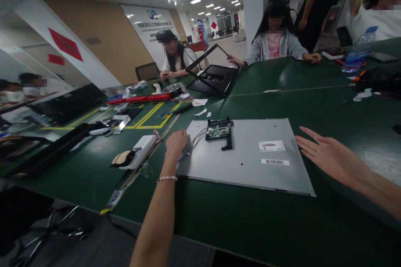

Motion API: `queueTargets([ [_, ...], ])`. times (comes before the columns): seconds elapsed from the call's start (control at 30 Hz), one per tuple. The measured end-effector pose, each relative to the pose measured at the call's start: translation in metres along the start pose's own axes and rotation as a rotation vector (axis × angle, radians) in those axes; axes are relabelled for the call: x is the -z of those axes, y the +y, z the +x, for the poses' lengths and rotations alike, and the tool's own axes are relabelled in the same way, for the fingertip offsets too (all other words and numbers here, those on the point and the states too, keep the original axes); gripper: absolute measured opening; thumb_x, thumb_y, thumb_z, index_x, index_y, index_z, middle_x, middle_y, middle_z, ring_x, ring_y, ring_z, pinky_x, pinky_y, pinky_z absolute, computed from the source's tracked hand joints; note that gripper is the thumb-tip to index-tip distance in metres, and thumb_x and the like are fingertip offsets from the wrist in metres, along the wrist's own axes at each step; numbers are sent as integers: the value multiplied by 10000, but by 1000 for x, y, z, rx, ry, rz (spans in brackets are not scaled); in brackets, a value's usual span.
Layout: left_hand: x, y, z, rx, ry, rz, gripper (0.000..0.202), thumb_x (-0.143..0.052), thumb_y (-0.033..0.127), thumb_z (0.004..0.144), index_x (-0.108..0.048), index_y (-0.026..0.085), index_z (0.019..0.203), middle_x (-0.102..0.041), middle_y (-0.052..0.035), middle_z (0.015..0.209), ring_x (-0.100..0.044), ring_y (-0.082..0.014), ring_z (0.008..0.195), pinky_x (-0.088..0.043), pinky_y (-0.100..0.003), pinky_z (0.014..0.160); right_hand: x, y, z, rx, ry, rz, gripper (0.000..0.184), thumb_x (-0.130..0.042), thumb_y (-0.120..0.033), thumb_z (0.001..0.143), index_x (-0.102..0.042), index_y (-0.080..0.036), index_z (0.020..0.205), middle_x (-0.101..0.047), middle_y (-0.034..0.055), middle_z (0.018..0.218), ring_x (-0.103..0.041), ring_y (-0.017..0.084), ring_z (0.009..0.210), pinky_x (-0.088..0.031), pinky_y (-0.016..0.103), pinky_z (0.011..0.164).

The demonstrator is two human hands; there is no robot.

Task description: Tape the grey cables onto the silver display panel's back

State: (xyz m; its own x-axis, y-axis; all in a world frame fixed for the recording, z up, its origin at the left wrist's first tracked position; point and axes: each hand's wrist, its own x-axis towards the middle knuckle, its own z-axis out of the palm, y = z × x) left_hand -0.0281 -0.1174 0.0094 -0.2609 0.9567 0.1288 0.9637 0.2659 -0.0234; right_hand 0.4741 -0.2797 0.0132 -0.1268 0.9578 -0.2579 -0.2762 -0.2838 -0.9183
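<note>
A flat grey metal-backed display panel (247,171) lies on the green table in front of me, two white labels on its right part. A small green circuit board (218,132) in a black bracket sits near its top left, with grey cables (196,138) running down toward the left edge. My left hand (176,144), a beaded bracelet on its wrist, is closed at the panel's left edge; its fingertips are hidden, so what it grips does not show. At the right edge my right hand (326,152) is open, fingers stretched out flat beside the panel.
A white power strip (140,152) with a plug lies to the left. Beyond the panel, a co-worker's hand (236,61) holds a black frame (208,60) tilted over a black casing. A water bottle (359,52) stands at the far right. Paper scraps (200,112) lie behind the panel.
</note>
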Motion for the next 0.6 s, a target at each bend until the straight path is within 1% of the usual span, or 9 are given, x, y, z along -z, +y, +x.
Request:
queueTargets([
  [0.17,7,6,-3,-60,-46,64,506,-341,421,953,-747,120,925,-713,-222,991,-665,-347,953,-494,-389,813,11,-4,-5,-44,43,71,715,-477,-541,865,-245,-342,1512,-363,62,1552,-366,204,1394,-242,426,1150],
  [0.27,10,12,-6,-89,-58,80,510,-366,446,948,-757,124,893,-715,-223,967,-669,-345,948,-495,-377,807,19,-8,-9,-67,62,85,721,-504,-551,856,-274,-347,1508,-367,78,1549,-363,222,1395,-286,409,1126],
  [0.47,12,22,-10,-157,-80,128,558,-343,471,959,-771,122,874,-715,-228,937,-678,-348,925,-498,-386,805,42,-8,-8,-117,118,12,726,-553,-555,827,-338,-337,1486,-412,118,1517,-384,241,1383,-377,358,1066],
  [0.6,13,25,-12,-198,-112,116,578,-329,482,959,-776,125,870,-714,-231,929,-678,-354,918,-500,-394,805,53,-5,-5,-126,139,-15,733,-557,-582,822,-350,-332,1479,-395,118,1528,-378,243,1387,-396,336,1052],
])
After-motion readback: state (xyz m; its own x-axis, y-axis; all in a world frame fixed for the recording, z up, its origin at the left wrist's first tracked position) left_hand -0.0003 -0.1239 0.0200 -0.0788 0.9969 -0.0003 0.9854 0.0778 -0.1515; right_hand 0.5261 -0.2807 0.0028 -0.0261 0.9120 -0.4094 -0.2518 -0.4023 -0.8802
